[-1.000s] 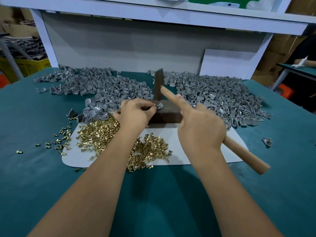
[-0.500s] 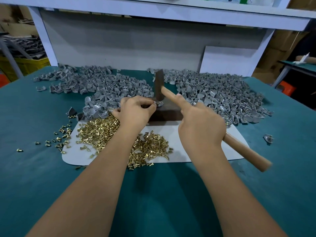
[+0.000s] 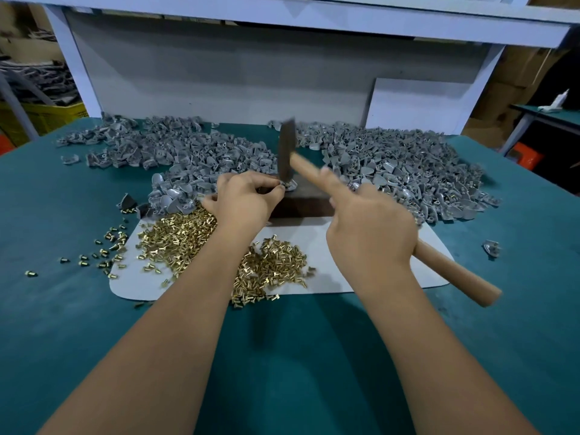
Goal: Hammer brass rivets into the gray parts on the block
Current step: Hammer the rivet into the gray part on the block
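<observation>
A dark block [image 3: 306, 204] stands at the far edge of a white mat [image 3: 329, 271]. On the block's top left corner lies a gray part [image 3: 290, 184], pinched by the fingertips of my left hand [image 3: 243, 199]. My right hand [image 3: 372, 230] grips the wooden handle of a hammer [image 3: 452, 271], index finger stretched along it. The dark hammer head [image 3: 286, 155] stands upright with its lower end right at the gray part. Brass rivets [image 3: 179, 235] lie heaped on the mat, with a second heap of brass rivets [image 3: 270, 271] nearer me.
Large piles of gray parts spread left [image 3: 163, 152] and right [image 3: 401, 171] behind the block on the teal table [image 3: 298, 356]. Loose rivets [image 3: 103, 255] scatter left of the mat. A single gray part [image 3: 491, 248] lies at the right. A white shelf frame [image 3: 282, 17] rises behind.
The hammer head has stayed close over the gray part, shifting only slightly. My left hand keeps the same pinch on the part at the block.
</observation>
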